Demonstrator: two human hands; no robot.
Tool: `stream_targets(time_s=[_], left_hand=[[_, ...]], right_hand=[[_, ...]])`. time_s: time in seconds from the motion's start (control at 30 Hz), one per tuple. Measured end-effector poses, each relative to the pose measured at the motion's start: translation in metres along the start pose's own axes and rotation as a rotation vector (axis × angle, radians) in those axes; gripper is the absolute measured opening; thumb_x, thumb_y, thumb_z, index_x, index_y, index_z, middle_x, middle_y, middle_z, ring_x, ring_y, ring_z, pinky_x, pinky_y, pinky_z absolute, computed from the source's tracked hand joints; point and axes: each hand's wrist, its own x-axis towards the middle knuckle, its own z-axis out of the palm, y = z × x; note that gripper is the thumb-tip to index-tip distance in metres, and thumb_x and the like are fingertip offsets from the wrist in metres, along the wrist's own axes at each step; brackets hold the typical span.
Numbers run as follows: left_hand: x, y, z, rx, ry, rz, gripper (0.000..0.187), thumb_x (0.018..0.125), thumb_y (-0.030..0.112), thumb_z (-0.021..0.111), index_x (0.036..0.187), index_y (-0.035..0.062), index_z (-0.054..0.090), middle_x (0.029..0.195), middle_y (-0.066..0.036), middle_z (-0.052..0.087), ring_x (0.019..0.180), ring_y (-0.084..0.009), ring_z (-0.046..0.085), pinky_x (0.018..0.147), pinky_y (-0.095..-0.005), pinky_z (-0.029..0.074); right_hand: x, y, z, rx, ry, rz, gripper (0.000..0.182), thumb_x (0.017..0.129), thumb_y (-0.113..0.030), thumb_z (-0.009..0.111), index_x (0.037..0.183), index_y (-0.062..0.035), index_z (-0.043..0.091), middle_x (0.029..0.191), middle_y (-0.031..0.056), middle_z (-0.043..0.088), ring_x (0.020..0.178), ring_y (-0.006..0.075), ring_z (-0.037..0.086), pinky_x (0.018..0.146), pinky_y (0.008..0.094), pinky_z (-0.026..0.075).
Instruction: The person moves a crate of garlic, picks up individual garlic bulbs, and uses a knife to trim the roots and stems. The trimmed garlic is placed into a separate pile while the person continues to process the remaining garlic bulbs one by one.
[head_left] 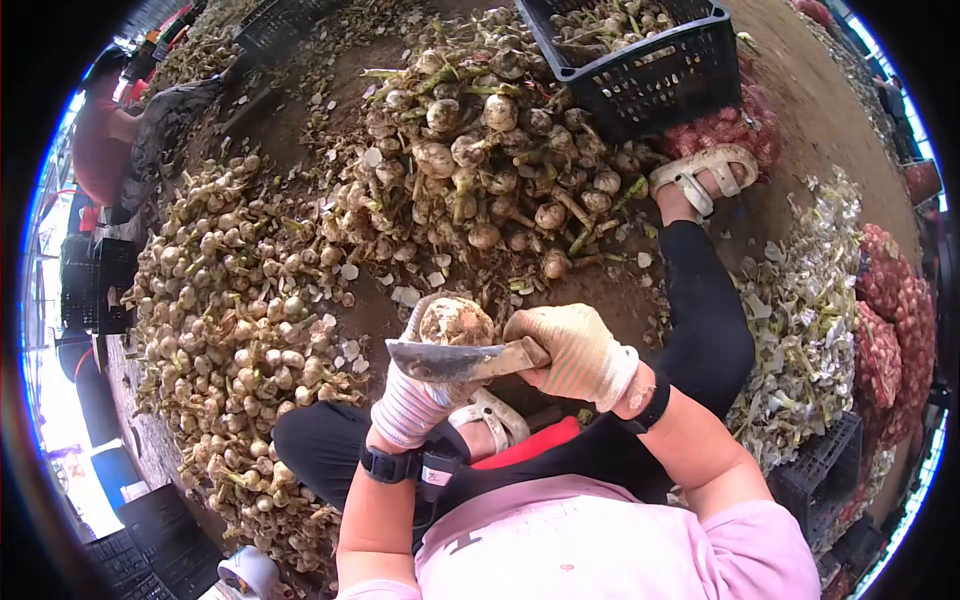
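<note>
In the middle of the head view, my left hand point(412, 400), in a striped knit glove, is closed around a garlic bulb point(455, 322) with soil on its root side. My right hand point(578, 352), gloved too, grips the wooden handle of a knife point(450, 362). The knife's broad dark blade lies across the near side of the bulb, its edge overlapping the bulb in this view. Just beyond my hands rises a heap of untrimmed garlic point(470, 160) with stalks. To the left spreads a large pile of garlic bulbs point(250, 340), mostly with short stems.
A black crate point(650, 75) with garlic stands at the far right of the heap, beside a red net bag point(730, 130). Cut stalks and peel point(800, 310) lie to the right, near full red net bags point(890, 340). Another person point(105, 140) sits at the far left.
</note>
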Motion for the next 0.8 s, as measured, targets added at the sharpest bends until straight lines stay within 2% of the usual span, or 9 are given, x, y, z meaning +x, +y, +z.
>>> stream_targets(time_s=[0.07, 0.13, 0.23, 0.43, 0.53, 0.57, 0.63, 0.73, 0.8], left_hand=[[0.000, 0.012, 0.004, -0.222, 0.005, -0.174, 0.053, 0.066, 0.011, 0.078, 0.111, 0.0021, 0.050, 0.101, -0.006, 0.062, 0.090, -0.0134, 0.060, 0.080, -0.0282, 0.049], [0.001, 0.025, 0.004, -0.869, 0.133, -0.570, 0.054, 0.064, 0.010, 0.078, 0.109, 0.0022, 0.049, 0.098, -0.005, 0.062, 0.088, -0.0127, 0.060, 0.079, -0.0271, 0.049], [-0.004, 0.026, 0.007, -0.889, 0.037, -0.656, 0.056, 0.062, 0.009, 0.079, 0.109, 0.0015, 0.048, 0.095, -0.004, 0.063, 0.085, -0.0123, 0.060, 0.079, -0.0266, 0.048], [-0.002, 0.033, -0.003, -0.708, -0.071, -0.425, 0.045, 0.064, 0.010, 0.077, 0.102, 0.0037, 0.054, 0.089, -0.008, 0.064, 0.082, -0.0164, 0.062, 0.080, -0.0292, 0.048], [-0.013, 0.044, -0.019, -1.099, -0.150, -0.266, 0.045, 0.068, 0.011, 0.074, 0.108, 0.0036, 0.054, 0.100, -0.011, 0.060, 0.094, -0.0191, 0.058, 0.084, -0.0304, 0.046], [-0.015, 0.048, -0.023, -1.530, -0.050, -0.482, 0.049, 0.073, 0.016, 0.071, 0.115, 0.0027, 0.049, 0.107, -0.009, 0.057, 0.099, -0.0177, 0.056, 0.084, -0.0300, 0.047], [-0.011, 0.029, -0.024, -1.523, 0.281, -0.696, 0.058, 0.073, 0.021, 0.073, 0.120, 0.0021, 0.044, 0.108, -0.008, 0.056, 0.098, -0.0179, 0.056, 0.083, -0.0298, 0.047], [-0.014, 0.007, -0.022, -1.584, 0.396, -0.497, 0.060, 0.073, 0.027, 0.070, 0.121, 0.0031, 0.044, 0.112, -0.009, 0.055, 0.100, -0.0198, 0.056, 0.087, -0.0339, 0.048], [-0.005, 0.016, -0.024, -1.558, 0.485, -0.536, 0.058, 0.072, 0.025, 0.069, 0.121, 0.0039, 0.045, 0.112, -0.010, 0.056, 0.101, -0.0209, 0.056, 0.088, -0.0360, 0.048]], right_hand=[[-0.001, 0.004, 0.004, -0.024, 0.005, -0.037, 0.020, 0.063, -0.011, 0.066, 0.081, -0.0102, 0.058, 0.069, 0.0095, 0.059, 0.066, 0.0303, 0.060, 0.058, 0.0370, 0.048], [0.000, 0.012, 0.011, -0.035, 0.034, -0.109, 0.016, 0.065, -0.012, 0.063, 0.081, -0.0107, 0.057, 0.070, 0.0083, 0.058, 0.066, 0.0296, 0.059, 0.058, 0.0387, 0.047], [0.000, 0.025, 0.016, -0.039, 0.039, -0.164, 0.018, 0.064, -0.010, 0.062, 0.081, -0.0106, 0.056, 0.070, 0.0080, 0.059, 0.066, 0.0296, 0.059, 0.058, 0.0385, 0.047], [0.008, 0.059, 0.020, 0.105, 0.092, -0.285, 0.016, 0.063, -0.008, 0.062, 0.078, -0.0069, 0.059, 0.066, 0.0102, 0.057, 0.059, 0.0300, 0.057, 0.054, 0.0333, 0.047], [0.008, 0.089, 0.017, -0.046, 0.191, 0.106, 0.011, 0.069, -0.012, 0.065, 0.073, -0.0076, 0.057, 0.060, 0.0107, 0.056, 0.057, 0.0320, 0.056, 0.052, 0.0370, 0.045], [0.014, 0.089, 0.015, -0.028, 0.210, 0.084, 0.011, 0.071, -0.013, 0.066, 0.073, -0.0066, 0.056, 0.059, 0.0114, 0.056, 0.056, 0.0322, 0.056, 0.051, 0.0359, 0.045], [0.016, 0.065, 0.009, 0.173, 0.261, 0.071, 0.009, 0.074, -0.009, 0.066, 0.076, -0.0045, 0.058, 0.057, 0.0092, 0.054, 0.050, 0.0181, 0.051, 0.051, 0.0287, 0.043], [0.009, 0.044, 0.006, 0.665, 0.145, 0.317, 0.007, 0.079, -0.007, 0.062, 0.075, -0.0035, 0.058, 0.062, -0.0038, 0.052, 0.058, 0.0029, 0.044, 0.051, 0.0235, 0.040], [0.004, 0.029, 0.005, 0.749, 0.104, 0.422, 0.005, 0.079, -0.006, 0.062, 0.077, -0.0039, 0.058, 0.063, -0.0044, 0.053, 0.058, 0.0027, 0.044, 0.051, 0.0225, 0.040]])
